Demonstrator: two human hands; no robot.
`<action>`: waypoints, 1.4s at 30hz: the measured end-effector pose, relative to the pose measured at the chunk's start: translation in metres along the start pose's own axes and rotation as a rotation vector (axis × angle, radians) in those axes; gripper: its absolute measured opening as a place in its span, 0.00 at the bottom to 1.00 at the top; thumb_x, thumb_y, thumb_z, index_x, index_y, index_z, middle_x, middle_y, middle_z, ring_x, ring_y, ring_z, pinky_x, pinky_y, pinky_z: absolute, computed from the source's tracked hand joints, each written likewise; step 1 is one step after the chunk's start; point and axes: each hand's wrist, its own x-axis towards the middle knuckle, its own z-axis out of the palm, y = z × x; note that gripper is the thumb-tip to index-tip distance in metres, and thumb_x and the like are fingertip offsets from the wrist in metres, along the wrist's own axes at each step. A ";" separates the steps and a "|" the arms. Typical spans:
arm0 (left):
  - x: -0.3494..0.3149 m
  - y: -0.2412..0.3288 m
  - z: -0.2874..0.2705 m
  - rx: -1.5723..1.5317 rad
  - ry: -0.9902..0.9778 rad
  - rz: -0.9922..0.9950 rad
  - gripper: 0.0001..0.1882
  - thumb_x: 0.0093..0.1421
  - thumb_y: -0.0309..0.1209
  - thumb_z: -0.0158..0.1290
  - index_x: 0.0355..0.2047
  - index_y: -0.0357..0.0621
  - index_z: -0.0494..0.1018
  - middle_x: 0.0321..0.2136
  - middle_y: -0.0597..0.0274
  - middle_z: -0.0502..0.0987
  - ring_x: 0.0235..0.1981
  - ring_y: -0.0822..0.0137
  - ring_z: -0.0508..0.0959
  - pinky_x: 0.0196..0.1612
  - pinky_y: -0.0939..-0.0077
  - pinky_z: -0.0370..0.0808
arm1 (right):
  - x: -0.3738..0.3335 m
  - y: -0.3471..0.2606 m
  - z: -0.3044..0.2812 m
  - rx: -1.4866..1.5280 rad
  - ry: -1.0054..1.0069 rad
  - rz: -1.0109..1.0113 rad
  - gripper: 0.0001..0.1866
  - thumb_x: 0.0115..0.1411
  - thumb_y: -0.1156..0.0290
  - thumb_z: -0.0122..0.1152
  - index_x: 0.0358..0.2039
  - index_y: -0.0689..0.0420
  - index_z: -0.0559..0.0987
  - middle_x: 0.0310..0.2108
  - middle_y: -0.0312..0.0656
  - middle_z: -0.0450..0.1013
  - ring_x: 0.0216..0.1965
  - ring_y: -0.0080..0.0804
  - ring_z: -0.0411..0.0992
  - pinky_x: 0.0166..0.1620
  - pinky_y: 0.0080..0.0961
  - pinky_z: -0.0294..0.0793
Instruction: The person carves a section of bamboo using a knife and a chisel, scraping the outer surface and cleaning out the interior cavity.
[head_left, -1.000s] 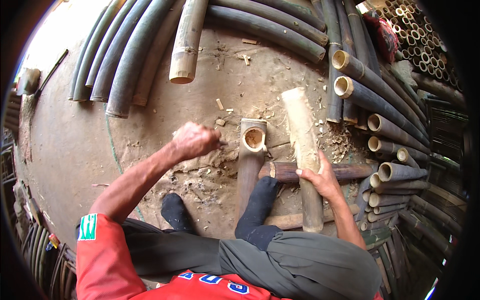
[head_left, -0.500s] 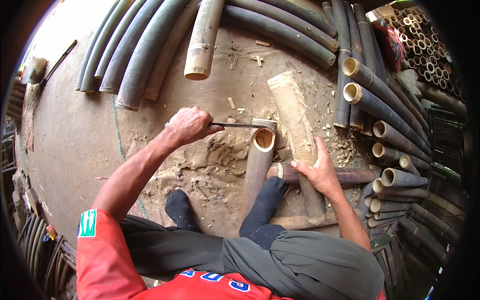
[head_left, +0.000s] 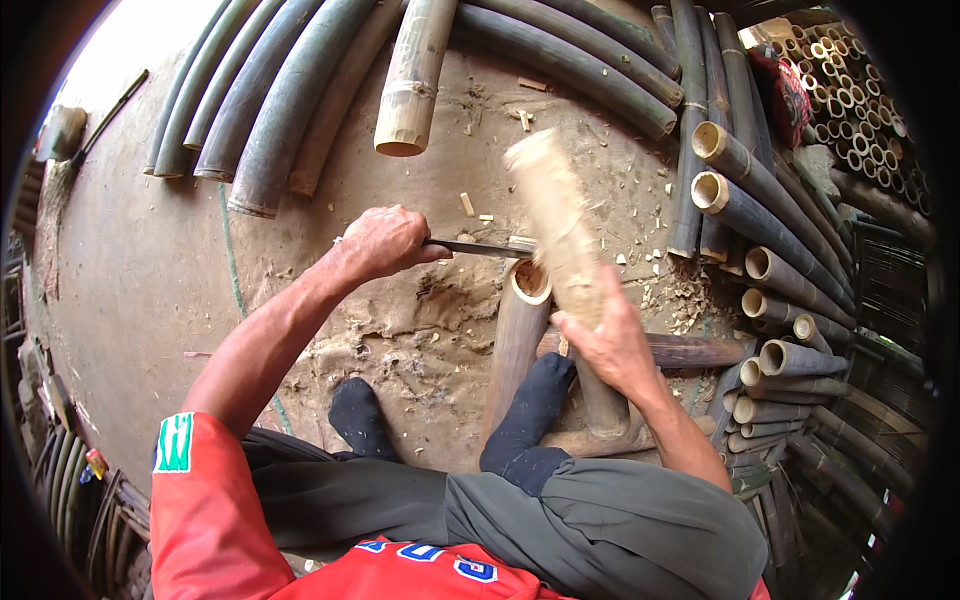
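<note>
My left hand (head_left: 388, 244) is closed round the handle of a long dark knife (head_left: 478, 248). Its blade reaches right, over the cut end of an upright, tilted bamboo tube (head_left: 518, 330), whose hollow mouth faces up. A pale sliver of the rim shows just beyond the blade. In my right hand (head_left: 612, 345) is a thick wooden club (head_left: 553, 205), its upper part frayed and smeared by motion. The club covers the blade's tip, and I cannot tell whether they touch. One dark-socked foot (head_left: 535, 415) rests against the tube's right side.
A bamboo length (head_left: 700, 350) lies crosswise behind the club. Dark bamboo poles (head_left: 280, 110) fan out at the back left, and one cut pole (head_left: 410, 100) points toward me. Stacked tubes (head_left: 790, 280) line the right. Chips (head_left: 466, 204) litter the ground.
My right hand has swung the club leftward, so its frayed part now overlaps the blade's tip and the tube's rim. My left hand and the knife have barely moved.
</note>
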 end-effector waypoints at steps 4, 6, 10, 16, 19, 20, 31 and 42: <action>-0.001 -0.002 0.000 0.019 -0.021 0.004 0.33 0.64 0.61 0.61 0.29 0.36 0.85 0.25 0.44 0.83 0.32 0.42 0.86 0.37 0.49 0.82 | 0.022 -0.012 -0.022 -0.263 -0.293 0.115 0.42 0.56 0.57 0.76 0.67 0.58 0.69 0.51 0.61 0.81 0.52 0.58 0.81 0.58 0.48 0.77; -0.002 -0.005 -0.001 0.002 -0.041 -0.007 0.33 0.64 0.61 0.61 0.29 0.36 0.85 0.25 0.44 0.83 0.32 0.43 0.86 0.38 0.49 0.82 | 0.021 -0.022 -0.024 -0.156 -0.198 0.011 0.41 0.56 0.56 0.75 0.65 0.62 0.70 0.52 0.61 0.80 0.54 0.55 0.81 0.59 0.45 0.77; 0.003 -0.003 -0.001 0.006 -0.050 0.012 0.34 0.64 0.61 0.61 0.29 0.36 0.84 0.25 0.44 0.84 0.33 0.42 0.86 0.38 0.49 0.82 | 0.015 -0.017 -0.011 -0.034 -0.071 -0.039 0.42 0.56 0.56 0.75 0.65 0.65 0.68 0.50 0.62 0.80 0.55 0.55 0.81 0.59 0.43 0.78; 0.004 -0.008 0.006 0.009 -0.073 0.038 0.35 0.63 0.63 0.61 0.29 0.36 0.84 0.26 0.42 0.84 0.35 0.41 0.86 0.40 0.48 0.82 | 0.027 -0.025 -0.027 -0.259 -0.307 0.046 0.42 0.56 0.57 0.76 0.66 0.62 0.69 0.49 0.57 0.82 0.52 0.51 0.82 0.58 0.46 0.78; 0.005 -0.013 0.008 -0.002 -0.079 0.040 0.36 0.63 0.64 0.61 0.29 0.36 0.84 0.27 0.42 0.84 0.35 0.41 0.86 0.40 0.49 0.82 | 0.029 -0.024 -0.026 -0.044 -0.089 -0.149 0.42 0.56 0.60 0.75 0.67 0.61 0.69 0.49 0.56 0.83 0.51 0.51 0.82 0.57 0.45 0.79; 0.006 -0.013 0.012 0.004 -0.062 0.046 0.37 0.63 0.65 0.60 0.29 0.36 0.84 0.27 0.42 0.84 0.35 0.41 0.86 0.40 0.49 0.83 | 0.029 -0.023 -0.024 0.025 -0.004 -0.238 0.42 0.56 0.61 0.75 0.67 0.61 0.68 0.49 0.56 0.83 0.51 0.50 0.82 0.57 0.45 0.79; -0.057 0.004 0.052 0.073 0.292 0.249 0.16 0.63 0.48 0.65 0.36 0.49 0.81 0.28 0.61 0.77 0.28 0.59 0.80 0.34 0.59 0.78 | 0.025 0.007 -0.043 0.012 -0.219 0.033 0.51 0.52 0.54 0.78 0.69 0.68 0.66 0.60 0.63 0.76 0.61 0.48 0.76 0.65 0.40 0.73; -0.059 0.024 0.055 0.056 0.059 -0.063 0.11 0.65 0.36 0.58 0.42 0.44 0.81 0.34 0.49 0.84 0.32 0.45 0.87 0.35 0.48 0.83 | 0.024 0.027 -0.056 -0.403 -0.242 -0.345 0.43 0.50 0.55 0.83 0.61 0.59 0.71 0.49 0.51 0.79 0.48 0.46 0.81 0.51 0.42 0.83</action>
